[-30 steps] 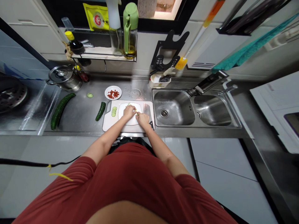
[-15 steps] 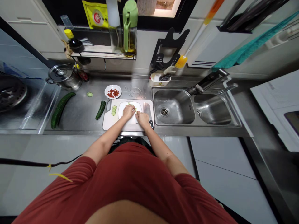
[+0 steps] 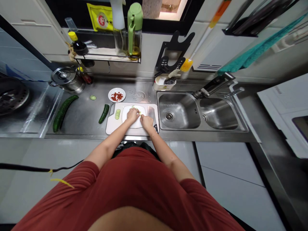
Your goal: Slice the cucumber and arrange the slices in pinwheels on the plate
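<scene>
My left hand [image 3: 132, 115] and my right hand [image 3: 147, 122] meet over a white plate [image 3: 135, 124] on the cutting board [image 3: 111, 127]. Between their closed fingertips is a small pale green cucumber slice [image 3: 140, 113]. More slices lie on the plate behind my left hand, partly hidden by it. A short row of cucumber slices [image 3: 117, 114] rests on the board left of the plate. The knife [image 3: 151, 112] lies at the board's right side, its black handle near my right wrist.
A cut cucumber [image 3: 103, 114], a whole cucumber [image 3: 63, 112] and a white dish [image 3: 116, 99] of chopped red pieces are left of or behind the board. The double sink [image 3: 179, 110] adjoins its right side. A lidded pot [image 3: 67, 80] stands back left.
The camera view has shifted very slightly. Both hands keep nearly the same place and pose over the plate.
</scene>
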A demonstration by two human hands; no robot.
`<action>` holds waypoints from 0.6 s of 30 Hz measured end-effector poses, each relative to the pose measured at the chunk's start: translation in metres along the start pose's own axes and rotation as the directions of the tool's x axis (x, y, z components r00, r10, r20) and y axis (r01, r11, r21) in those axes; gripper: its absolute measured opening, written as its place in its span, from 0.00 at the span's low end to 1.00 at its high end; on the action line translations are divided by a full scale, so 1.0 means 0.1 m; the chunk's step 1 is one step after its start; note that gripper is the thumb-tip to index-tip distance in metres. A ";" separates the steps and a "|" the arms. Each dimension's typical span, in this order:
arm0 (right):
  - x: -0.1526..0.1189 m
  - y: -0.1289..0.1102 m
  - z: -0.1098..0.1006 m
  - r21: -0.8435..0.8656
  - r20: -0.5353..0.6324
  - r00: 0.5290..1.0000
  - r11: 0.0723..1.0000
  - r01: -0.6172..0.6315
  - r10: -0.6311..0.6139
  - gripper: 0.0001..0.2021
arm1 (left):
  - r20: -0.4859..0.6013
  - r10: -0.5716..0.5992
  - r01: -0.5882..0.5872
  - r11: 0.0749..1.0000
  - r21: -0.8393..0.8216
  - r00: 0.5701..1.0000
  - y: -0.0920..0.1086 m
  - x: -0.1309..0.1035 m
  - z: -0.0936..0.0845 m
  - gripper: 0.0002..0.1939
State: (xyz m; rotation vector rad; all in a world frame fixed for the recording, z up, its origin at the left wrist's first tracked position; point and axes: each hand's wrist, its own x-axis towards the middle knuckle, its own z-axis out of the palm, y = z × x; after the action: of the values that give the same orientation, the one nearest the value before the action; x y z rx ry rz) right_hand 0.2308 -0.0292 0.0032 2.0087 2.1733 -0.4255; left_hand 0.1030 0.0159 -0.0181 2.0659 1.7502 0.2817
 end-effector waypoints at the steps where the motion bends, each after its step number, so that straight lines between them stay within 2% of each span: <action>1: 0.00 -0.01 -0.02 -0.001 0.007 1.000 1.000 -0.003 0.003 0.16 | 0.004 -0.002 0.002 1.000 0.005 1.000 0.00 0.01 0.00 0.10; 9: 0.01 -0.03 -0.12 0.045 0.020 1.000 0.999 -0.012 0.011 0.16 | 0.014 -0.042 0.042 0.999 -0.018 0.999 0.05 0.02 -0.05 0.11; 14: -0.09 0.03 -0.11 0.129 -0.044 0.998 0.991 -0.034 0.040 0.19 | -0.094 -0.062 0.049 0.990 -0.135 0.994 0.06 -0.16 -0.07 0.11; 18: -0.21 0.13 -0.06 0.209 -0.081 0.993 0.976 -0.067 0.085 0.20 | -0.217 -0.117 0.061 0.966 -0.251 0.969 -0.06 -0.38 -0.06 0.11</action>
State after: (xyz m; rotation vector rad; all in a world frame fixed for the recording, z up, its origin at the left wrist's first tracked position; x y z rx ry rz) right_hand 0.2461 -0.0470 0.0137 2.2516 2.1739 -0.5828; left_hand 0.0880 -0.0193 -0.0110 1.8332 1.8310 0.6965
